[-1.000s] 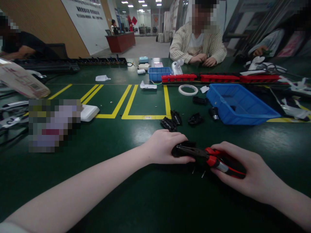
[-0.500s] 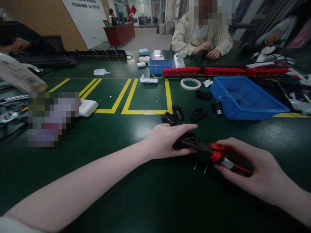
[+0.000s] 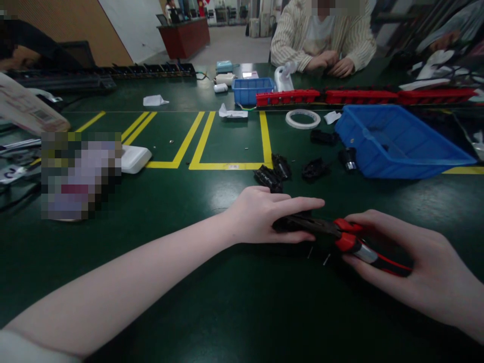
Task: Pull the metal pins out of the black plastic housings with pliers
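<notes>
My left hand (image 3: pixel 260 214) is closed around a black plastic part (image 3: pixel 282 225), holding it low over the green table. Red-handled long-nose pliers (image 3: pixel 346 236) are gripped in my right hand (image 3: pixel 419 257). Their dark jaws reach over the black part between my left thumb and forefinger; whether they pinch anything there is hard to make out. Two thin metal pins (image 3: pixel 326 259) lie on the table just below the pliers. Beyond my left hand rest several similar black parts (image 3: pixel 267 176), and a black cylinder with a silvery band (image 3: pixel 348 159) stands farther right.
A large blue bin (image 3: pixel 404 146) sits at the right, with a roll of white tape (image 3: pixel 302 119) beside it. Red strips (image 3: pixel 361 97) run behind. At left are a white box (image 3: pixel 135 159) and a blurred-out object. A person in a striped shirt (image 3: pixel 287 40) sits opposite.
The camera view has tilted down slightly. My hands, the black part and the pliers appear a little farther right; both grips look the same.
</notes>
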### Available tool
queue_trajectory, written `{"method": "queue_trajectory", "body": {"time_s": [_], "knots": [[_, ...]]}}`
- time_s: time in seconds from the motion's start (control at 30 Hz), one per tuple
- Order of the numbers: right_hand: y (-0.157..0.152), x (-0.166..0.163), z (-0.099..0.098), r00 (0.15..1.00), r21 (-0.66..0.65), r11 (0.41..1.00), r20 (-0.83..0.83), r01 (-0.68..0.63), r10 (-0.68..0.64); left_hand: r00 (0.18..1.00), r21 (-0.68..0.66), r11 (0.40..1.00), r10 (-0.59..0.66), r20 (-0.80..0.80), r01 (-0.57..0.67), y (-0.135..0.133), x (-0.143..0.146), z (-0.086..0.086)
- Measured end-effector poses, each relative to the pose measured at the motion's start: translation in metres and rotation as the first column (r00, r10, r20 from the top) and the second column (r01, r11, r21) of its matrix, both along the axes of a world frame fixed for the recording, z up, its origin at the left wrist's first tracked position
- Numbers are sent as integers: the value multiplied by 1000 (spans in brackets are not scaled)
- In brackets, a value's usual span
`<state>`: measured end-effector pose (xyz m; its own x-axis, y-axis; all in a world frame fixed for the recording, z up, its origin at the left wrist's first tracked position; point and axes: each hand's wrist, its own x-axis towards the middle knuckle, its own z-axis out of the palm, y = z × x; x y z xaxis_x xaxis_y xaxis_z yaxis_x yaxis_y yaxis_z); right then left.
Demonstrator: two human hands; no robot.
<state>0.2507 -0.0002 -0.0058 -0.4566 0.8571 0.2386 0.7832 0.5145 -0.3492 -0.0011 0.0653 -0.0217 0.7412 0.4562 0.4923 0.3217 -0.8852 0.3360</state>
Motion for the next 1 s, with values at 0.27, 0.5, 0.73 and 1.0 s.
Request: {"method": "queue_trajectory", "body": {"time_s": [0.27,0.5,0.73,1.0], "knots": [[-1,1,7,1000,11,1000,-2,24,-24,999,74,997,19,34,-22,-1,0,-2],[-1,1,5,999,13,1000,30,16,-17,1000,79,997,11,10,-11,0,0,-1],[-2,6,3,997,-15,997,30,75,-75,1000,84,996,-17,14,16,1,1,-2],[-6,-1,6,992,-92,987,11,129,-129,999,73,997,-37,-12,38,1,1,-1]]}}
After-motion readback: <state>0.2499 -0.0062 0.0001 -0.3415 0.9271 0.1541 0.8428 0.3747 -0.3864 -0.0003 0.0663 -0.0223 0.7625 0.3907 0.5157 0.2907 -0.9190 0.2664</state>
